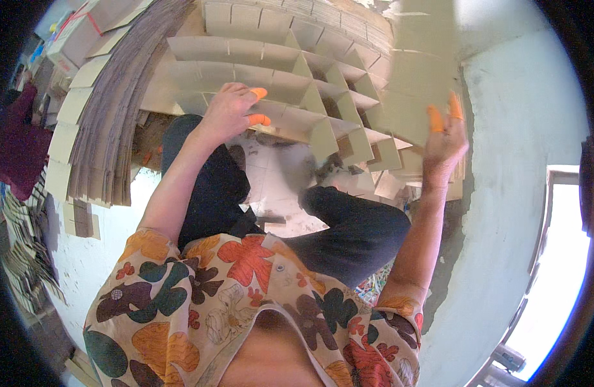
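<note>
A partly interlocked cardboard divider grid (pixel 322 97) lies in front of me, its slotted strips crossing into square cells on the right side. My left hand (pixel 229 115) hovers at the grid's near left part. Orange finger covers sit on two of its digits, which are spread apart with nothing visible between them. On the right, my right hand (pixel 446 145) is raised beside a pile of flat cardboard strips (pixel 419 77). Two digits with orange covers point up and stand apart; whether they touch the strips I cannot tell. The hand is slightly blurred.
A long stack of slotted cardboard strips (pixel 106 122) stands at the left. More strips (pixel 322 19) lie behind the grid. A pale wall (pixel 503 129) rises close on my right. At the far left is another person's dark red sleeve (pixel 22 142), near cardboard bundles (pixel 26 238).
</note>
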Demonstrator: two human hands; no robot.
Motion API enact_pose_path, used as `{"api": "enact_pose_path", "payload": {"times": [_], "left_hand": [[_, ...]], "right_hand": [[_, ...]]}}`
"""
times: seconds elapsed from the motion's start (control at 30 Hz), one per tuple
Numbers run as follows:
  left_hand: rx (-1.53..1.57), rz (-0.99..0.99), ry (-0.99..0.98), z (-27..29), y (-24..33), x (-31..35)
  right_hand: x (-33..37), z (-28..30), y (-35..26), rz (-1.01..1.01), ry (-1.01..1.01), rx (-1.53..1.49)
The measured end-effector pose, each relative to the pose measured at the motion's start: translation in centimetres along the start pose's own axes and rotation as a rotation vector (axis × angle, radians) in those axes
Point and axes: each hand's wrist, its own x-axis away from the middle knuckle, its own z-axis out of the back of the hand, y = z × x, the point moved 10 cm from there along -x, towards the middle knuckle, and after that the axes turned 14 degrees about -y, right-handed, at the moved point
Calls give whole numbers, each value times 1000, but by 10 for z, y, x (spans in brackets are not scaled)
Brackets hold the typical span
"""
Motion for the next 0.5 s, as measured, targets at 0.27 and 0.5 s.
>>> {"api": "enact_pose_path", "payload": {"times": [0.27,0.5], "left_hand": [[35,-71,72,-28,-14,-1],[36,-66,35,-31,-11,-2]], "right_hand": [[7,-92,-82,194,-319,-90],[8,-127,-103,345,-325,-163]]}}
